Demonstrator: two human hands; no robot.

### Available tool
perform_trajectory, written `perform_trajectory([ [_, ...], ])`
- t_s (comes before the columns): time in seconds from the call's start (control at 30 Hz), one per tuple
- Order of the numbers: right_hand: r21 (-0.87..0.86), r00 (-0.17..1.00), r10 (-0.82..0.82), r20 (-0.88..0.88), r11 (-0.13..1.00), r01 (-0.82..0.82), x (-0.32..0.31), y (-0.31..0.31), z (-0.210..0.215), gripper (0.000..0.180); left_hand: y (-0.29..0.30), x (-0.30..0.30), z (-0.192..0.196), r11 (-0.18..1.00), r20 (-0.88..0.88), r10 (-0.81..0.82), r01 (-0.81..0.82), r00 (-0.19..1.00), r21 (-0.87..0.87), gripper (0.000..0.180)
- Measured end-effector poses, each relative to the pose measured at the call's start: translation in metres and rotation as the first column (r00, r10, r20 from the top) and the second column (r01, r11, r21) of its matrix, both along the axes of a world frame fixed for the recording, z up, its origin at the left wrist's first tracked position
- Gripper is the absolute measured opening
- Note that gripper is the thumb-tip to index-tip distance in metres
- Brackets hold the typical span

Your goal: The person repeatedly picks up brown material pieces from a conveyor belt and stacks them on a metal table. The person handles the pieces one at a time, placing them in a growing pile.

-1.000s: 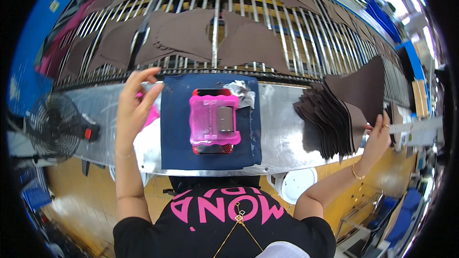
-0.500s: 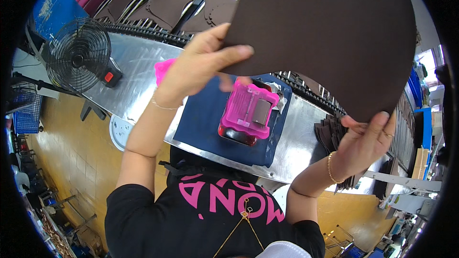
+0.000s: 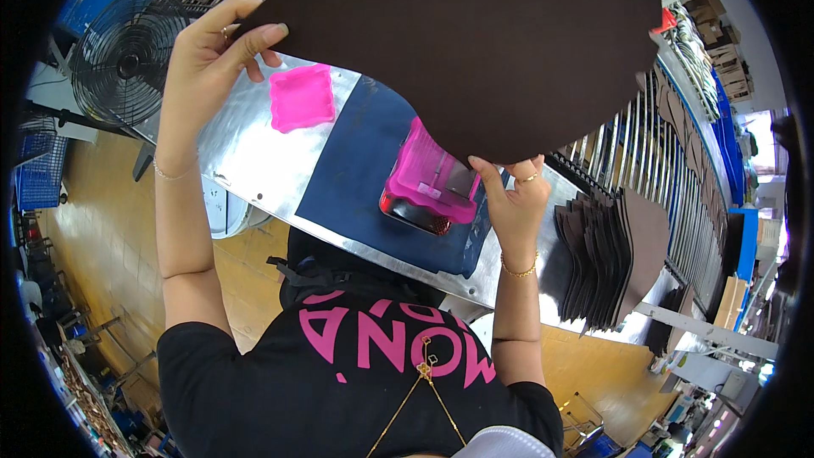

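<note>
A large dark brown sheet (image 3: 475, 42), smooth and curved along its lower edge, is held up in front of me between both hands. My left hand (image 3: 208, 59) pinches its left corner between thumb and fingers. At its lower edge, my right hand (image 3: 515, 195) grips it with the thumb on the near face. Partly covered by the sheet, a pink plastic tray (image 3: 428, 178) sits tilted over a red and black object (image 3: 415, 214) on a dark blue mat (image 3: 339, 178). Left of the mat lies a smaller pink scalloped tray (image 3: 302, 98) on the metal table.
A fan (image 3: 127, 64) stands at the table's left end. On the right, a stack of dark brown cut pieces (image 3: 598, 259) rests on the metal table (image 3: 254, 161). Beyond runs a rack of metal rods (image 3: 678, 161) with more pieces. A white stool (image 3: 225, 208) is below the table's edge.
Both hands have moved left with the brown sheet, the right one also coming lower. The small pink tray and the stack of cut pieces are now more fully visible.
</note>
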State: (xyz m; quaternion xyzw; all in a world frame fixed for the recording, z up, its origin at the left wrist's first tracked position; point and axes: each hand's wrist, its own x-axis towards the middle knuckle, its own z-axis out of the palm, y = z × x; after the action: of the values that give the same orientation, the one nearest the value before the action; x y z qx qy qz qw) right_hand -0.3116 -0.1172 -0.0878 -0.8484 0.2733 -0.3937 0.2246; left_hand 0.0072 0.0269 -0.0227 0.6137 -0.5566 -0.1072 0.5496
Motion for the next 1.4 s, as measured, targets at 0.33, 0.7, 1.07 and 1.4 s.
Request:
perform_trajectory([
  [0.33, 0.046, 0.970, -0.197, -0.142, 0.978, 0.205, -0.076, 0.010, -0.025, 0.008, -0.025, -0.051, -0.025, 0.915, -0.156, -0.086, 0.141, 0.984, 0.379, 0.009],
  [0.7, 0.533, 0.865, -0.496, -0.075, 0.713, 0.454, -0.209, 0.039, -0.042, 0.007, -0.088, -0.141, -0.042, 0.881, 0.416, -0.471, 0.400, 0.777, 0.251, 0.011],
  [1.07, 0.346, 0.742, -0.624, 0.245, 0.771, 0.535, -0.206, 0.009, 0.019, 0.031, -0.217, -0.176, 0.032, 0.880, 0.685, -0.313, 0.472, 0.658, -0.051, 0.010],
  [1.4, -0.297, 0.678, -0.735, 0.002, 0.647, 0.703, -0.105, -0.078, 0.080, 0.070, -0.270, -0.167, 0.110, 0.767, 0.906, 0.293, 0.491, 0.305, -0.413, 0.019],
])
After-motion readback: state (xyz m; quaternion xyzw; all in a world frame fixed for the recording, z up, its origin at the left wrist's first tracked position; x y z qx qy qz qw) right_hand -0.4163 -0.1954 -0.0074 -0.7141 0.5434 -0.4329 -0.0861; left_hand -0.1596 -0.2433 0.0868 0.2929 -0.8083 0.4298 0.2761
